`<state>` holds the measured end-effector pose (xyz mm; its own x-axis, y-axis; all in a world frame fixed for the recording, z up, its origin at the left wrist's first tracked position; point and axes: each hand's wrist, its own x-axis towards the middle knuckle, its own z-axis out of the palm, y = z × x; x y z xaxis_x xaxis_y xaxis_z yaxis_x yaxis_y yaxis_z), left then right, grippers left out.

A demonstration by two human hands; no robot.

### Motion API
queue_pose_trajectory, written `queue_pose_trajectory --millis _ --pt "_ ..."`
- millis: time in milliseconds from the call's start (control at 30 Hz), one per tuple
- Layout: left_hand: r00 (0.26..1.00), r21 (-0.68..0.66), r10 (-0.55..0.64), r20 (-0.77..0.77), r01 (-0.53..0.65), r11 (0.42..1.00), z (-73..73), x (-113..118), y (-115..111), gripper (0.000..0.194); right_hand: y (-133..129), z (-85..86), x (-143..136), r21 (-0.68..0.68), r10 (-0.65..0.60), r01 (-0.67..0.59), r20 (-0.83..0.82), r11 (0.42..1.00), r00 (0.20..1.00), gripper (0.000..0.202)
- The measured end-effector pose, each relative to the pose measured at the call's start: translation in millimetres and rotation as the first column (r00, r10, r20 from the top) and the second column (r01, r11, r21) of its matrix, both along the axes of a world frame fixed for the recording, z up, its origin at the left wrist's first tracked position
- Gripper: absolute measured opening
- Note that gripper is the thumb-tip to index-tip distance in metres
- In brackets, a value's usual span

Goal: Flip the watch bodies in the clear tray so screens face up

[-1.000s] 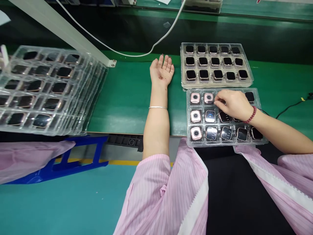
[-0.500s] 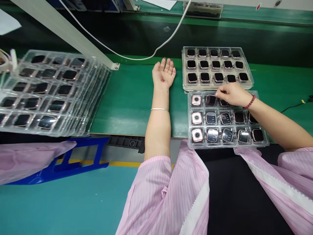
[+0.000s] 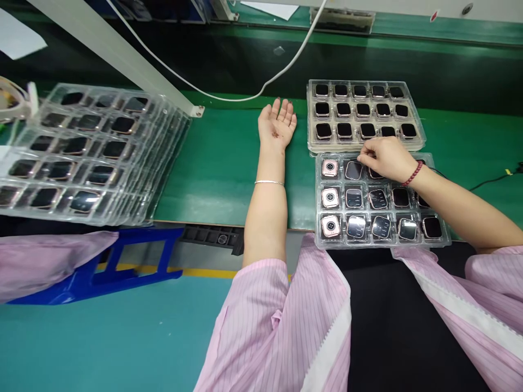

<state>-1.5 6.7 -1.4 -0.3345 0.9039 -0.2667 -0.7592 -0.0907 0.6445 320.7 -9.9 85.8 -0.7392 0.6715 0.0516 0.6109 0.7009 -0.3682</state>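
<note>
My left hand (image 3: 278, 125) lies palm up on the green bench, fingers stretched out. A small cluster of reddish-brown specks (image 3: 275, 134) shows on its palm, too small to name. My right hand (image 3: 384, 157) is over the near clear plastic tray (image 3: 321, 183), thumb and forefinger pinched together at the upper right corner of a smartwatch (image 3: 353, 169). What is between the fingertips is too small to make out. In the tray's left column, pink smartwatches (image 3: 330, 198) lie back side up; the others show dark screens, some with printed lines. My right hand hides part of the top row.
Behind the near tray sits another tray of smartwatches (image 3: 363, 110). A tall stack of filled trays (image 3: 163, 163) stands at the left, by a slanted white post (image 3: 122, 49). A white cable (image 3: 229, 98) hangs across the back. A blue stool (image 3: 122, 267) is below the bench edge.
The whole view has shifted slightly, so things sit a little further right. My right hand has edged slightly left over the tray, its fingers still pinched. My left hand stays palm up.
</note>
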Motion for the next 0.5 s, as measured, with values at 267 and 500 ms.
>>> queue_pose_trajectory --millis 267,500 --pt "1.000 0.010 -0.006 0.014 0.006 1.000 5.5 4 -3 0.042 -24 -4.7 -49 0.031 0.240 -0.241 0.045 0.970 0.970 0.014" --pt "0.999 0.023 -0.007 0.044 0.006 1.000 6.5 6 0 0.043 -12 9.3 -46 -0.208 0.077 -0.099 -0.112 0.973 0.991 0.023"
